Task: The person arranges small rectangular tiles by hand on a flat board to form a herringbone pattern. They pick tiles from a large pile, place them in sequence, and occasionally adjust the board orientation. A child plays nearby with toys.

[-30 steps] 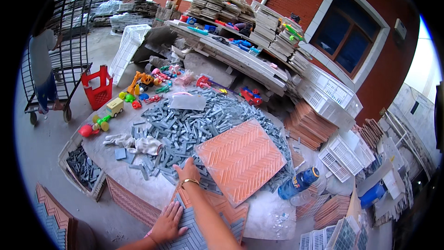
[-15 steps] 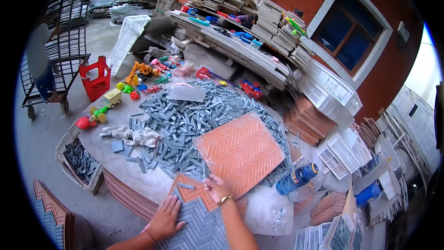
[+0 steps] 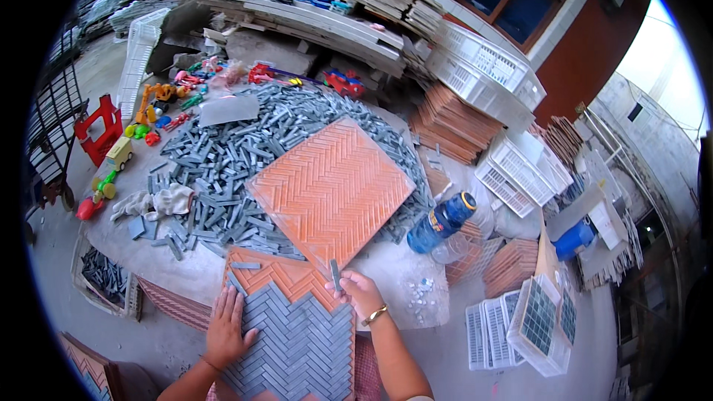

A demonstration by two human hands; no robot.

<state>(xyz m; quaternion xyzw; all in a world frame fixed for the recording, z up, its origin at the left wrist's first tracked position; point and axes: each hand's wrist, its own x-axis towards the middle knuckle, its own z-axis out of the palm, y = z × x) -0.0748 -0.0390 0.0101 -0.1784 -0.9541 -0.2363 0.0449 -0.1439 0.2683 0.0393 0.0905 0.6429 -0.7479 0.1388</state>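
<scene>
My left hand (image 3: 229, 330) lies flat with fingers stretched out on the left part of an orange herringbone tray (image 3: 301, 273). Grey strip tiles (image 3: 293, 334) fill the slots over most of this tray, while bare orange slots show along its far side. One loose strip tile (image 3: 245, 265) rests across those slots near the far left corner. Over the tray's far right corner, my right hand (image 3: 358, 294) pinches a single grey strip tile (image 3: 335, 273), held upright between thumb and fingers. Beyond it, a second orange tray (image 3: 330, 186) with bare slots lies tilted on a heap of grey strip tiles (image 3: 223, 156).
A blue bottle (image 3: 442, 223) stands right of the second tray, near small pale chips (image 3: 423, 289). White gloves (image 3: 154, 202) and toys, including a toy van (image 3: 119, 154), lie at left. White crates (image 3: 486, 67) and stacked orange trays (image 3: 454, 122) stand at right.
The view has swung, so the scene sits further left and higher. The strip tile in my right hand now shows plainly, standing upright. My left hand stays flat on the tray.
</scene>
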